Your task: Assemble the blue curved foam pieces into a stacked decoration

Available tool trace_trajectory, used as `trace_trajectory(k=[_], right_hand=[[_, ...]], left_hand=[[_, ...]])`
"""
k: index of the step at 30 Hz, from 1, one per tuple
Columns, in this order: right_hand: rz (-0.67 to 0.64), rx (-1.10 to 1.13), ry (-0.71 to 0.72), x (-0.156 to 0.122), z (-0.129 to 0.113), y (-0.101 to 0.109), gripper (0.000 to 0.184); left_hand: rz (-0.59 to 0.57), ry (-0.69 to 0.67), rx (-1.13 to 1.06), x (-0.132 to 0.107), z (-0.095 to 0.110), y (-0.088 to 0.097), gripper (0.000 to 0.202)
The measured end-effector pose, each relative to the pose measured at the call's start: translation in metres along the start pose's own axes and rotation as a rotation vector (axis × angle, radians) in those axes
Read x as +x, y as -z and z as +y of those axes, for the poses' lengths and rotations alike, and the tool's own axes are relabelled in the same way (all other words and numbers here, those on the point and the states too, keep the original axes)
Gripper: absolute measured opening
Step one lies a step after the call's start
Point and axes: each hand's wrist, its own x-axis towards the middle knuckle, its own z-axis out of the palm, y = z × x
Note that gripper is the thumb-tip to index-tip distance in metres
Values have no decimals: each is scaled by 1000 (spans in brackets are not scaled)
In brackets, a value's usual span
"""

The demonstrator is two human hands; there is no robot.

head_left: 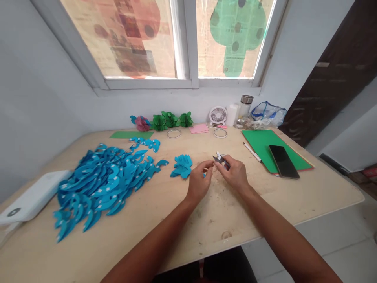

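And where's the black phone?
In the head view, the black phone lies on the right side of the table, mostly on the green sheet, right of the white pen.

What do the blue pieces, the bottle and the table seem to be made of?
Blue pieces: probably matte paper or card, thin and evenly coloured. Bottle: glass or clear plastic, see-through; its cap looks like shiny metal. Table: apparently pale wood, showing knots.

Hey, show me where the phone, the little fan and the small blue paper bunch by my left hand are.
Phone (284,161): head view, middle of the dark screen.
Fan (218,116): head view, middle of the round front grille.
Blue paper bunch (182,166): head view, middle of the folded pieces.
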Motion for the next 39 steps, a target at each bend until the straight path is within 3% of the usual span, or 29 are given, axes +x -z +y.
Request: trace_trajectory(k=[6, 13, 18, 39], right_hand=[[-89, -174, 107, -9, -8, -10, 33], [-215, -246, 223, -11, -11, -15, 25], [-230, -257, 277, -13, -11, -17, 25], [-346, -281, 253, -13, -16, -14, 28]], left_hand=[[180, 165, -296, 1, -5, 24, 23], [74, 288, -401, 4, -8, 35, 17], [53, 349, -433, 4, -7, 34, 13], [93, 321, -310, 5, -3, 36, 9]])
